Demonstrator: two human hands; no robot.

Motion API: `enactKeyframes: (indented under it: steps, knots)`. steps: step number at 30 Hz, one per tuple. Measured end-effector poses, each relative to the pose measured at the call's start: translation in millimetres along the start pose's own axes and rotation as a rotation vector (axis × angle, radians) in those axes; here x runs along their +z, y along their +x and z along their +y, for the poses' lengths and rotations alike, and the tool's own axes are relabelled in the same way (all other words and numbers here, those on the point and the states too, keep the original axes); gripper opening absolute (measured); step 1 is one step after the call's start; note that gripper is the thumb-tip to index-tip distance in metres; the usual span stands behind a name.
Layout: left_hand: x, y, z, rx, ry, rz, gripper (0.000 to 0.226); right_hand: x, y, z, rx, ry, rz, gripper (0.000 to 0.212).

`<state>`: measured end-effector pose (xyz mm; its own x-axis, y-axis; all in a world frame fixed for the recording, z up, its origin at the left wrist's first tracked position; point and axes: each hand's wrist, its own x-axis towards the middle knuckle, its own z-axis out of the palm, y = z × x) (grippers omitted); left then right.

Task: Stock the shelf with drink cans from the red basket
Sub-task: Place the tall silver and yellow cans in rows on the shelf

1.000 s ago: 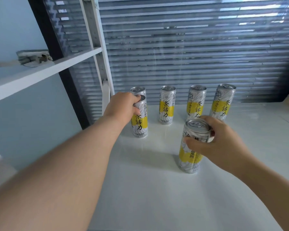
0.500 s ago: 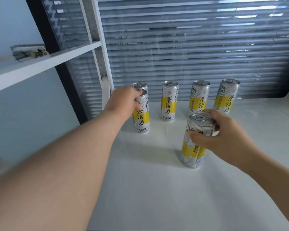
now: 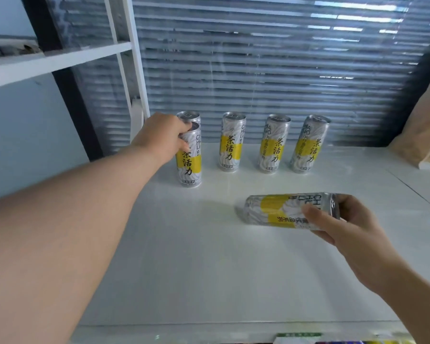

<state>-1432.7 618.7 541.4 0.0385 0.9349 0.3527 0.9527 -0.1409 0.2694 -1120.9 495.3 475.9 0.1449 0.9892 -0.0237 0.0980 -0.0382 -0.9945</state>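
The left hand [image 3: 159, 137] grips the top of the front can [image 3: 189, 165], which stands upright on the white shelf [image 3: 209, 269] at centre left. Directly behind it stands another can [image 3: 189, 117], half hidden. To the right, three more cans [image 3: 273, 147] stand in a row before the grey blinds [image 3: 258, 70]. In the lower right, the right hand [image 3: 345, 234] holds the sideways can [image 3: 276, 209] by its top end; whether it touches the shelf is not clear. An upper board [image 3: 47, 63] crosses the upper left of the frame.
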Motion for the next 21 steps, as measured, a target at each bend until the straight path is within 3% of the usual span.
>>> enactKeyframes:
  steps: [3,7,10,13,15,17,21]
  knots:
    - [-0.3,-3.3,0.1,0.017,0.011,0.015,0.046,-14.5,-3.4,3.4,0.016,-0.145,-0.073,0.105]
    - [-2.4,-5.6,3.7,0.027,0.018,0.020,0.048,-16.3,-2.1,-6.2,0.030,-0.224,-0.136,0.087]
    - [-2.9,-7.0,5.9,0.026,0.022,0.021,0.048,-13.8,4.5,-10.9,0.015,-0.205,-0.083,0.104]
    - [-3.3,-8.5,6.1,0.022,0.016,0.021,0.049,-0.6,18.9,-22.0,-0.060,-0.225,-0.020,0.068]
    - [-3.9,-9.1,7.0,0.029,0.019,0.019,0.048,11.4,32.2,-31.7,-0.139,-0.303,-0.024,0.054]
    - [-4.3,-9.1,8.0,0.030,0.020,0.010,0.048,26.9,41.1,-43.6,-0.190,-0.381,-0.077,0.048]
    - [-4.6,-9.0,7.6,0.016,0.016,0.000,0.048,56.1,48.5,-59.7,-0.289,-0.565,-0.173,0.056]
